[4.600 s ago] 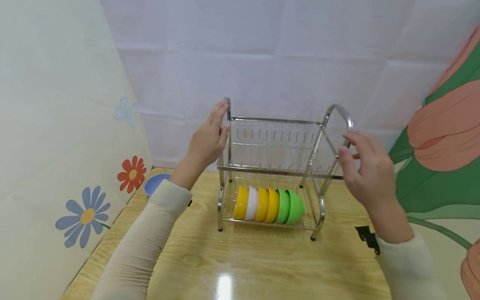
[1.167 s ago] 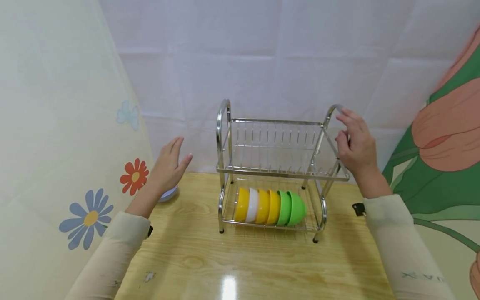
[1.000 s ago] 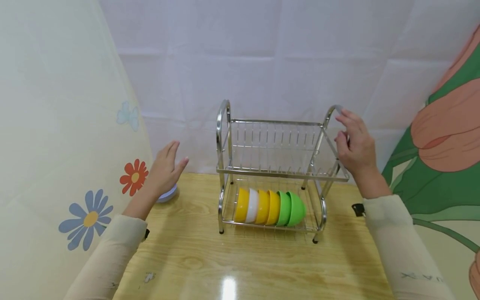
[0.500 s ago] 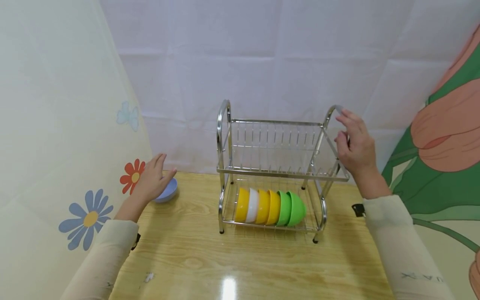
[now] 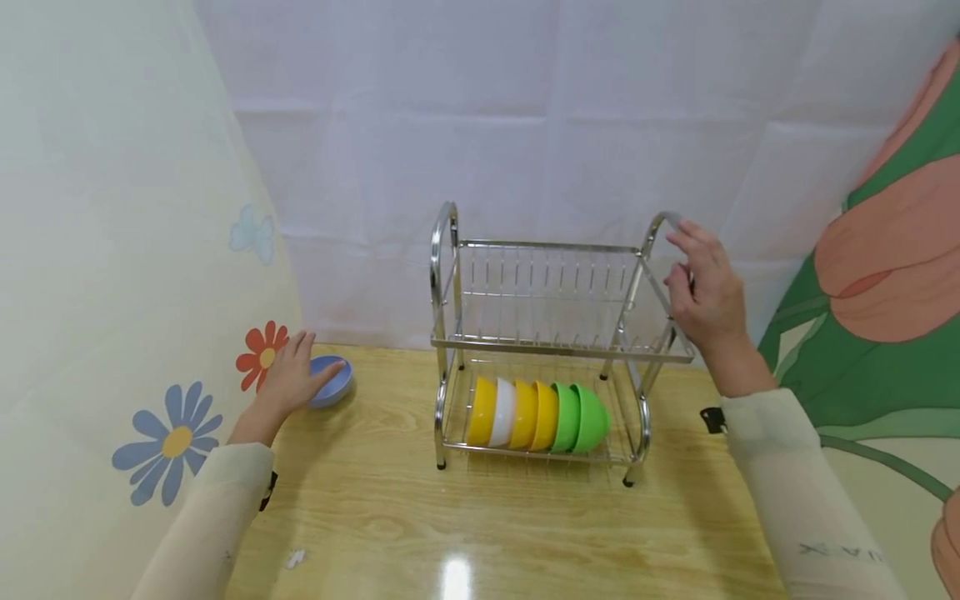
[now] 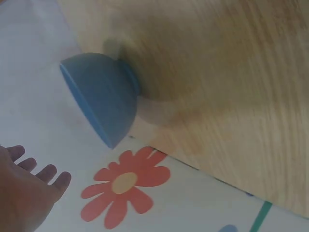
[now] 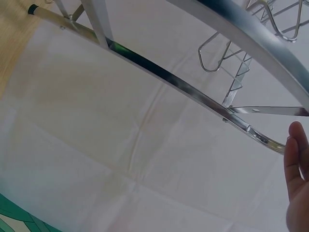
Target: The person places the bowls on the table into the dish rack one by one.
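A two-tier metal dish rack (image 5: 562, 347) stands on the table. My right hand (image 5: 708, 296) holds the arched tube at its right end; in the right wrist view the fingertips (image 7: 295, 133) reach the tube. At the far left, my left hand (image 5: 288, 379) is beside a small blue bowl (image 5: 335, 387), fingers spread and thumb overlapping its rim from above. In the left wrist view, the bowl (image 6: 104, 94) shows a gap from the fingers. On the lower tier, yellow bowls (image 5: 482, 412), a white bowl (image 5: 502, 414) and green bowls (image 5: 592, 421) stand on edge in a row.
The wooden table (image 5: 375, 500) meets a pale cloth (image 5: 375, 183) behind the rack. A flower-printed panel (image 5: 172, 442) rises close to my left hand. At the right, another panel (image 5: 877, 292) bears large tulips.
My left hand has left the rack's left arch and moved left and down to the blue bowl. My right hand came to the right arch and has since stayed there.
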`<action>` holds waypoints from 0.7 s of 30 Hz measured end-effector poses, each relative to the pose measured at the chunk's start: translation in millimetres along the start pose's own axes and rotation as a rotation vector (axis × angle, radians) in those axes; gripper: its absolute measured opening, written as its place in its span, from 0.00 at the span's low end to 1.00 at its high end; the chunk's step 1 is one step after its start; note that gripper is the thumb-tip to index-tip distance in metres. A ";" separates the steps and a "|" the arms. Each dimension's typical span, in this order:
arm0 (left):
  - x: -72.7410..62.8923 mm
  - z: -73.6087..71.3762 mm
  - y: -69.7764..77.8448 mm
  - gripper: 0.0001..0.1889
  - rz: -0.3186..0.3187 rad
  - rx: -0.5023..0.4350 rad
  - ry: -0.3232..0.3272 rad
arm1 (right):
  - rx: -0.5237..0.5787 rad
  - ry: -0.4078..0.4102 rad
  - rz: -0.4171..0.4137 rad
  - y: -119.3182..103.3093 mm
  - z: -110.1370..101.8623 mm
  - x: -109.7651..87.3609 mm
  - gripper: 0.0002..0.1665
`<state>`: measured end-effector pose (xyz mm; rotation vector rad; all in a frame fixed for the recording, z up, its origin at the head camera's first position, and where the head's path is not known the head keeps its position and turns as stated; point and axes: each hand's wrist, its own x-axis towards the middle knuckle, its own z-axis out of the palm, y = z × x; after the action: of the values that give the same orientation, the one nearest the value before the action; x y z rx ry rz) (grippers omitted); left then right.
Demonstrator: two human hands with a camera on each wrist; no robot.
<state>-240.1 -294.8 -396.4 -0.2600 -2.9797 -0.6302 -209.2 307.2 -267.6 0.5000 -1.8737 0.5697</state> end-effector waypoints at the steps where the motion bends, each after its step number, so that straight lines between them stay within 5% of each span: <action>1: 0.8 2.2 -2.7 0.52 -0.001 0.001 -0.003 | -0.001 0.000 0.000 -0.1 0.1 -0.1 0.24; 21: 11.0 32.4 -36.6 0.66 -0.174 -0.027 -0.051 | -0.009 0.003 -0.005 -1.6 0.8 -0.1 0.24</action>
<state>-259.2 -312.8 -439.0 -0.0191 -3.0683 -0.6907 -208.8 305.5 -267.8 0.4977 -1.8710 0.5579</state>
